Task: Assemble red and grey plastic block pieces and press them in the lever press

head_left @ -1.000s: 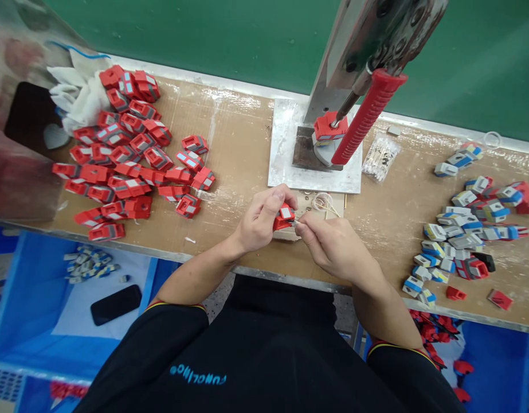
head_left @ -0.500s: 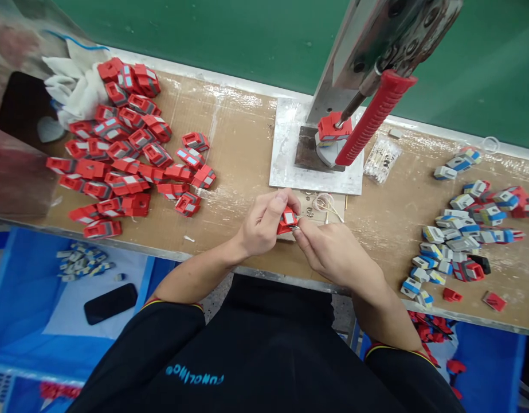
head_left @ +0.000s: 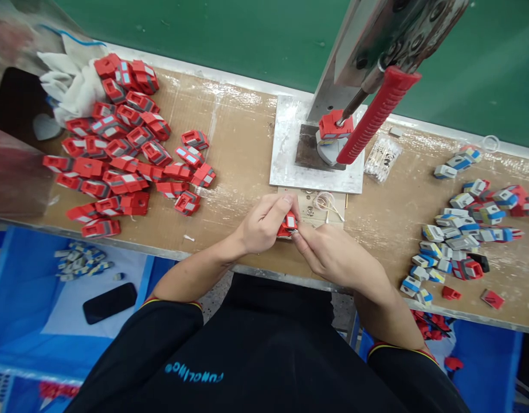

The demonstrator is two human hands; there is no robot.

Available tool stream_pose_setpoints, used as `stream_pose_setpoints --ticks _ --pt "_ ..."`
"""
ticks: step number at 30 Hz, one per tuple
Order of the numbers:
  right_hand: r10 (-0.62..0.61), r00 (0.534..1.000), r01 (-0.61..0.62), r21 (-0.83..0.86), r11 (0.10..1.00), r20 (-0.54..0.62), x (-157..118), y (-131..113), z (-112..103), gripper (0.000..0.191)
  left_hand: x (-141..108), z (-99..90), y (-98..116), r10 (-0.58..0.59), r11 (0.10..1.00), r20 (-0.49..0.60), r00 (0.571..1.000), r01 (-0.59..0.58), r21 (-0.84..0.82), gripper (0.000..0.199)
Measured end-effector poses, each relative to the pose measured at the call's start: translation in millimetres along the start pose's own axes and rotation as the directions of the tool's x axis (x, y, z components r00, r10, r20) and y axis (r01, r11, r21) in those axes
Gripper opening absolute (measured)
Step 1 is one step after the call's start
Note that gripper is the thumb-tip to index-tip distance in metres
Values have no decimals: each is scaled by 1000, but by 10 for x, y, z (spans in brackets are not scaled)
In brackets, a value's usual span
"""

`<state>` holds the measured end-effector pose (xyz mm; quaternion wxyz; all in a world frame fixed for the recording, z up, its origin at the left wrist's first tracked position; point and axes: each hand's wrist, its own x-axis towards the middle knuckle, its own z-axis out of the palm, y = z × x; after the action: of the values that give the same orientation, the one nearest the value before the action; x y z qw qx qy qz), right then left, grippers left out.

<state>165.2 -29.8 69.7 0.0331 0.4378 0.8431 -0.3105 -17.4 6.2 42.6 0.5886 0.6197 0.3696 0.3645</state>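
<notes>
My left hand (head_left: 263,225) is closed around a red toy vehicle piece (head_left: 290,221) with a pale square on it, near the front edge of the bench. Against the lower right side of that piece, my right hand (head_left: 335,252) pinches with thumb and forefinger. Something tiny and shiny shows at those fingertips, too small to name. Just beyond the hands, a cardboard sheet (head_left: 338,202) holds small metal bits, a clear ring (head_left: 322,201) and cotton swabs (head_left: 332,211).
A lever press with a red handle (head_left: 378,117) stands on a metal plate (head_left: 285,149), a red-topped toy piece (head_left: 333,126) beneath its rod. Red toy pieces (head_left: 122,149) crowd the left; white-and-blue ones (head_left: 453,221) lie right. Blue bins (head_left: 15,321) sit below.
The red toy piece has tilted slightly in my left hand, and that hand has shifted a little. My right fingertips stay pressed at its side. The camera view has drifted slightly.
</notes>
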Motion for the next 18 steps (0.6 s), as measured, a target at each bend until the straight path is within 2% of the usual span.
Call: stream_pose_setpoints --ticks 7,18 --pt "-45 999 43 120 992 15 -20 -13 -60 44 -10 -3 17 -31 999 73 997 32 -7 51" --pt "-62 997 54 159 986 46 -40 -16 -61 43 3 -41 -3 -43 998 180 983 51 -37 52"
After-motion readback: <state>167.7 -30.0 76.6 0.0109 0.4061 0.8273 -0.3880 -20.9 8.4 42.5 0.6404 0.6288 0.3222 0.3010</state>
